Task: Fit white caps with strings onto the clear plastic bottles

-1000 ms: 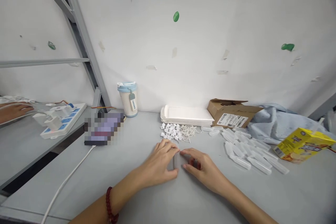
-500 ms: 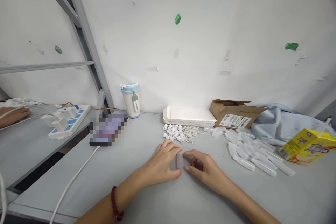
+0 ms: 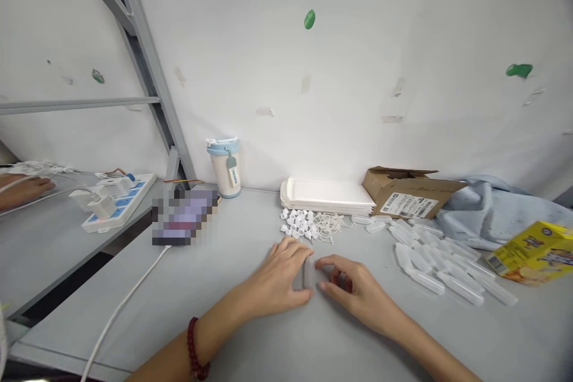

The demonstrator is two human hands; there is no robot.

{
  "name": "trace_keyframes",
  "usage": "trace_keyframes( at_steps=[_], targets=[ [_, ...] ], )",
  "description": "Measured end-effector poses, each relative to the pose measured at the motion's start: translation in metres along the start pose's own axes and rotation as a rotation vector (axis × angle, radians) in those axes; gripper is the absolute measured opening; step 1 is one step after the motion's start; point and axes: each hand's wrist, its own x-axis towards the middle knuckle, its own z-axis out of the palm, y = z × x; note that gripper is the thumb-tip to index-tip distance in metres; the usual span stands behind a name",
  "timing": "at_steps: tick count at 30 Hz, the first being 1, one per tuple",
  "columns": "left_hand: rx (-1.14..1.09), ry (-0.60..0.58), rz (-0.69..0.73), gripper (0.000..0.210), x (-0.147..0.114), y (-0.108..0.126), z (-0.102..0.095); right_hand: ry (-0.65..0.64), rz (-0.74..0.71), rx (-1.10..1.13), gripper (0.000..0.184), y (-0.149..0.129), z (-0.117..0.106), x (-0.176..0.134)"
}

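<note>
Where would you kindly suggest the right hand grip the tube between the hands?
Probably the middle of the clear tube, from the right: its long right side lies open toward the right hand, while the left hand curves around its left.

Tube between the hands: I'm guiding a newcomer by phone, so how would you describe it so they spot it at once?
On the grey table, find the left hand and right hand near the middle. Between their fingertips is one translucent tube. It is by itself, apart from the loose pile of tubes further right.
</note>
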Motion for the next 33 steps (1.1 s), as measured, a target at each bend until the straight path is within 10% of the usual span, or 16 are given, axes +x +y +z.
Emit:
trace_keyframes(
  at_steps=[15, 33],
  targets=[
    [-0.187, 0.028, -0.192, 0.062, 0.003, -0.003, -0.009, -0.022, -0.040, 0.152, 0.023, 0.000, -0.008, 0.000],
    [-0.159, -0.065, -0.036, 0.049, 0.006, 0.000, 0.000, -0.014, -0.050, 0.114, 0.025, 0.004, -0.004, 0.001]
  ],
)
